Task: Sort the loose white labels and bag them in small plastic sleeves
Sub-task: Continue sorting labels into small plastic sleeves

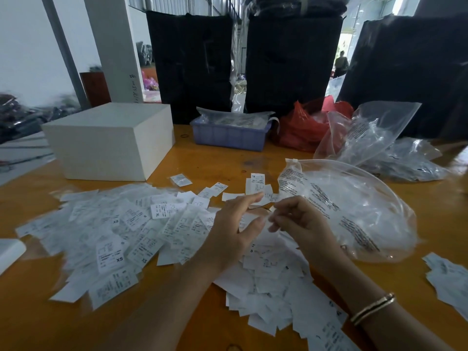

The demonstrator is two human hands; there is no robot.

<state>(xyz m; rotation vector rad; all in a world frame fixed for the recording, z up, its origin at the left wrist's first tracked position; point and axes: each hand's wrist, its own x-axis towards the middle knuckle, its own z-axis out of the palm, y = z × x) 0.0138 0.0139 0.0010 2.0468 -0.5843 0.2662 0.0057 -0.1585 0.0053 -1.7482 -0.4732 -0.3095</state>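
Observation:
Loose white labels [126, 224] marked XS, S and XL lie spread over the orange table [202, 160], and more labels [268, 277] are piled under my wrists. My left hand [235, 231] and my right hand [301, 224] meet above the pile. Between them they pinch a small clear plastic sleeve [266, 225], which is blurred and hard to make out. A short stack of XL labels [257, 183] lies just beyond my fingers. One filled small sleeve [181, 179] lies apart. A large clear bag [354, 211] lies at the right.
A white box [111, 140] stands at the back left. Behind the work area are a blue tray [230, 136] of bagged items, a red plastic bag [301, 130] and another clear bag [369, 133]. More labels [448, 277] lie at the right edge. Black wrapped bundles [192, 62] line the back.

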